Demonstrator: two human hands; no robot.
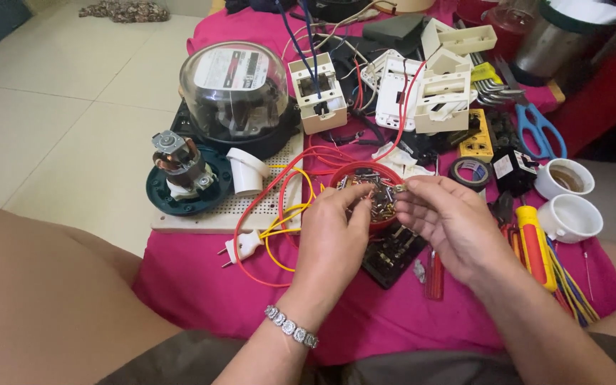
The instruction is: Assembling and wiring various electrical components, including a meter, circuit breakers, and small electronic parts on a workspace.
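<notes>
Your right hand (450, 217) pinches a small metal part (400, 187) at frame centre. Keep your left hand (333, 232), fingers curled in, picking slowly over the red bowl (365, 171).

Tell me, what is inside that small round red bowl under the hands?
The small round red bowl holds a heap of small metal screws and fittings. The left hand and right hand cover its near side, so the rest of the contents are hidden.
</notes>
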